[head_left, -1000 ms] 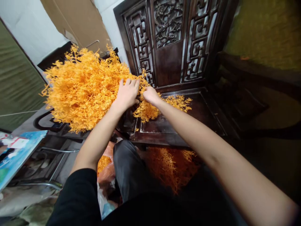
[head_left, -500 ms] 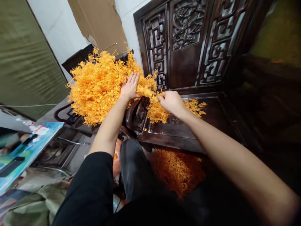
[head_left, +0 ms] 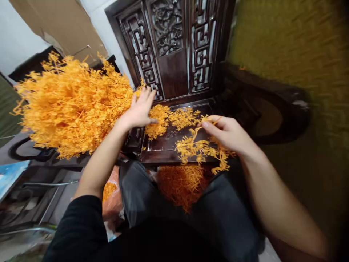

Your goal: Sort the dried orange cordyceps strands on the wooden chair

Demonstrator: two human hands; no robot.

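A big heap of orange plastic flower sprigs (head_left: pixel 73 105) fills the left side. At its right edge is my left hand (head_left: pixel 140 109), fingers spread and holding nothing. My right hand (head_left: pixel 226 133) pinches the stem of a branching orange sprig (head_left: pixel 200 147) between thumb and fingers, and the sprig hangs down over the front of the dark wooden seat (head_left: pixel 166 143). Two flattish clusters lie on that seat: an orange cluster (head_left: pixel 158 122) near my left hand and a second orange cluster (head_left: pixel 184 118) beside it.
Behind the seat rises a carved dark wood backrest (head_left: pixel 174 76). Under the seat, between my knees, sits a pile of orange stems (head_left: pixel 181 182). A pinkish plastic bag (head_left: pixel 111 196) with orange pieces is by my left leg. Cardboard (head_left: pixel 62 25) leans on the wall.
My right hand has drawn a sprig away from the heap, to the right and toward me. My left hand has come off the heap's top to its right edge. The view has swung right.
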